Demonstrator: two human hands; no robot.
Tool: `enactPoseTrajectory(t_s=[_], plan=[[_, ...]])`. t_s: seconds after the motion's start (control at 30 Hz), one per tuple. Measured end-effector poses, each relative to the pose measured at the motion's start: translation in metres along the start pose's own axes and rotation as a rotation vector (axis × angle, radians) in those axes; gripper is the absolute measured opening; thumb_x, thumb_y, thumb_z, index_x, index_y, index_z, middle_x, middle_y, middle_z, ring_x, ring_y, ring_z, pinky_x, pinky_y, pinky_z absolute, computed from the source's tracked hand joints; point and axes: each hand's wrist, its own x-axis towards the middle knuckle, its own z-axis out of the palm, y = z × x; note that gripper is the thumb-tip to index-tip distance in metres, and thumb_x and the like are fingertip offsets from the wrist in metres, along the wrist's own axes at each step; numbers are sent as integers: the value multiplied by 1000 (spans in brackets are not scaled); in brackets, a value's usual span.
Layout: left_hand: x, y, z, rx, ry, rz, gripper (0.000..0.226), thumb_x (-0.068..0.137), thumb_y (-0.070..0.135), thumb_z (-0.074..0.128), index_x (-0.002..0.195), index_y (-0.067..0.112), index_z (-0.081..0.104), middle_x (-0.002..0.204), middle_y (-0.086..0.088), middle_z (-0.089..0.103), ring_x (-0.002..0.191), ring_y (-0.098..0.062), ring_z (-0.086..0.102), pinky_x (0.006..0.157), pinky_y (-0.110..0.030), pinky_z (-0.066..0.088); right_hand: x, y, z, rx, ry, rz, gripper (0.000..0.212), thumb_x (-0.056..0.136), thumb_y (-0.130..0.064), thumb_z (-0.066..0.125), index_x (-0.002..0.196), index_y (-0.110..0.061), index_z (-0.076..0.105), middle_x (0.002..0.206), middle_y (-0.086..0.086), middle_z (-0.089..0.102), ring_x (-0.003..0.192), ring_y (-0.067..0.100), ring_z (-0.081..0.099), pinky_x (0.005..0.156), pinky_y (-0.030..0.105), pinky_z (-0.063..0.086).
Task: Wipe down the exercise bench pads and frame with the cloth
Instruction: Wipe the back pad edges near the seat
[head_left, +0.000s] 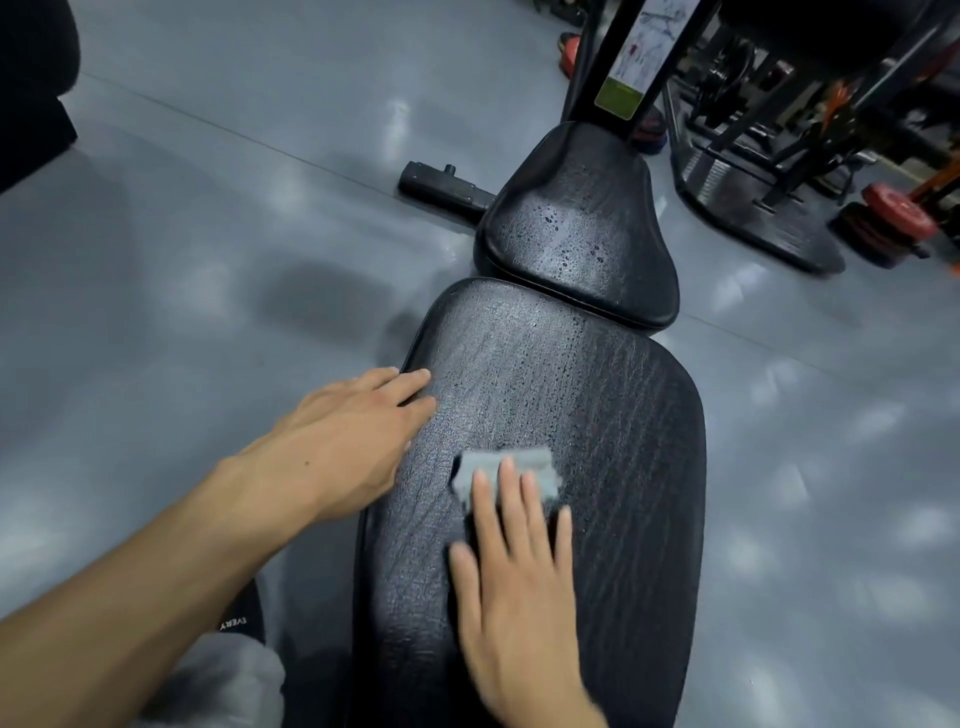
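A black exercise bench fills the middle of the view. Its long back pad (613, 441) lies nearest me and its smaller seat pad (576, 228), dotted with droplets, sits beyond it. My right hand (519, 577) lies flat with straight fingers on a small pale grey-blue cloth (524, 462), pressing it onto the back pad. My left hand (348, 431) rests with extended fingers on the pad's left edge. The bench's black upright frame (628, 62) rises behind the seat pad and carries a label.
Glossy grey floor (218, 249) surrounds the bench. A black foot bar (441, 184) of the frame lies on the floor to the left of the seat. Black gym racks (779, 130) and red weight plates (898, 208) stand at the back right. A dark object (31, 88) fills the top left corner.
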Motion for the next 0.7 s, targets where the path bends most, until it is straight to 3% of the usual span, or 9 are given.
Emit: enactPoseTrajectory(t_s=[0.07, 0.17, 0.3, 0.43, 0.53, 0.63, 0.7], plan=[[-1, -1, 1, 1, -5, 0, 54, 105, 31, 39, 158, 27, 27, 172, 5, 8, 156, -22, 17, 122, -41, 29, -36, -9, 12, -28, -2, 7, 63, 104, -52, 22, 154, -20, 43, 163, 5, 35, 149, 22, 36, 112, 54, 28], [-3, 1, -1, 10, -12, -5, 56, 105, 30, 40, 159, 27, 25, 172, 5, 7, 156, -21, 16, 123, -39, 28, -40, -10, 12, -37, 23, 6, 65, 94, -54, 39, 150, -23, 50, 159, 3, 42, 146, 19, 40, 110, 53, 30], [-5, 3, -6, 19, -3, -18, 56, 105, 27, 40, 159, 26, 25, 172, 4, 6, 156, -21, 16, 122, -38, 29, 30, 1, -14, -26, 0, -50, 62, 106, -51, 19, 160, -25, 31, 168, -1, 22, 156, 18, 19, 121, 54, 16], [-6, 2, -10, 11, -16, -38, 55, 104, 24, 43, 157, 23, 29, 171, 3, 8, 154, -22, 19, 120, -41, 32, 143, 15, -45, 60, -37, 58, 64, 104, -53, 7, 163, -30, 14, 171, -4, 3, 158, 16, 1, 126, 55, -1], [-5, -2, -11, 12, -22, -45, 52, 103, 23, 45, 153, 22, 33, 169, 3, 14, 150, -22, 27, 116, -43, 37, 216, 22, -62, 137, -14, 148, 55, 108, -48, 18, 159, -29, 29, 168, -1, 21, 155, 20, 16, 124, 60, 1], [-4, -6, -10, 23, -42, -51, 48, 102, 24, 47, 148, 21, 39, 162, 2, 27, 144, -23, 35, 112, -45, 42, 250, 21, -66, 188, 6, 175, 52, 106, -50, 19, 138, -28, 53, 150, 3, 47, 144, 26, 35, 122, 63, 10], [-3, -8, -11, 24, -54, -59, 44, 101, 23, 47, 145, 20, 43, 156, 2, 35, 140, -23, 40, 109, -46, 44, 241, 15, -63, 132, 40, 135, 54, 104, -53, 19, 134, -25, 54, 145, 4, 50, 142, 28, 37, 120, 63, 16]])
